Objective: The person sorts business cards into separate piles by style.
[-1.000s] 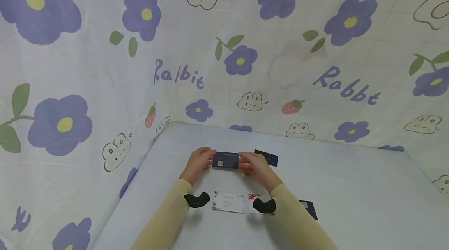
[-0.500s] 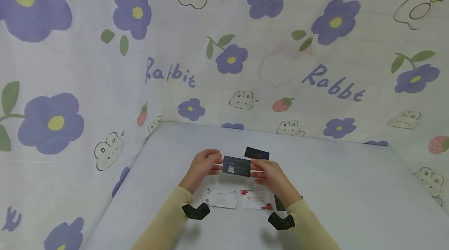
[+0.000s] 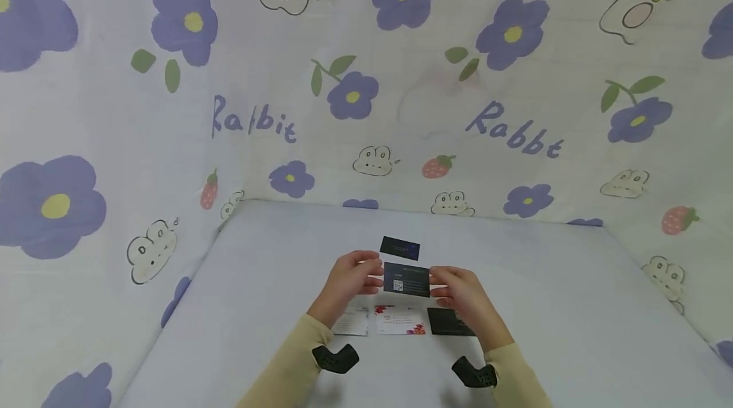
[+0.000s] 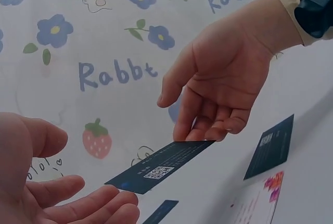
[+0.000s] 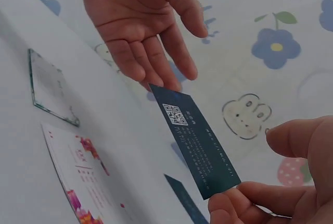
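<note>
A dark business card (image 3: 406, 279) with a QR code is held up between my two hands over the white table. My left hand (image 3: 352, 281) supports its left end on the fingertips. At the opposite end, the fingertips of my right hand (image 3: 466, 296) touch the card's edge. Both wrist views show the thumbs standing apart from the card, the left thumb (image 4: 49, 135) and the right thumb (image 5: 289, 138) alike. Beneath, a white card with red flowers (image 3: 401, 320) lies between a leaf-edged white card (image 3: 351, 322), partly behind my left hand, and a dark card (image 3: 449, 322), partly behind my right.
Another dark card (image 3: 399, 247) lies farther back on the white table (image 3: 515, 281). A white cloth (image 3: 321, 45) printed with purple flowers, rabbits and strawberries hangs behind and along the sides. Each wrist wears a black strap piece, such as the left one (image 3: 336, 358).
Both hands have lifted the dark card and brought it nearer, its face tilting up. The head view has turned right, and more of the lower dark card shows.
</note>
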Tool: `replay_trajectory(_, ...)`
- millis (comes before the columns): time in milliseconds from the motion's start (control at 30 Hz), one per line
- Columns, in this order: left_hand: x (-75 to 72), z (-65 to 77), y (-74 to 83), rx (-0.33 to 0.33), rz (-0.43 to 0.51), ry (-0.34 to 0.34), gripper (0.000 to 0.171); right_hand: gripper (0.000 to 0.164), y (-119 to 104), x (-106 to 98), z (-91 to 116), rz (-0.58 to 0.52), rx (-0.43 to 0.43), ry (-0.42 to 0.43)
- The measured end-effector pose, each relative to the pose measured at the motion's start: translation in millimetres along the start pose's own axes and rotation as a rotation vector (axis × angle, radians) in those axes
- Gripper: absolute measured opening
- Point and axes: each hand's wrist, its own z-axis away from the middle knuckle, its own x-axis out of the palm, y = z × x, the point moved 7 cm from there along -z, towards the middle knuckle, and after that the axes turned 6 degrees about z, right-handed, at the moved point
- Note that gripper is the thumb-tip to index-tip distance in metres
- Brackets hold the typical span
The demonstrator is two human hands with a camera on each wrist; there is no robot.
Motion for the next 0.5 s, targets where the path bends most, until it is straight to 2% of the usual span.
replay_trajectory(500,10.0,1.5,-8.7,-0.030,0.049,-0.014,0.039,0.051,5,-14,-6,-0.009,0.000,0.008)
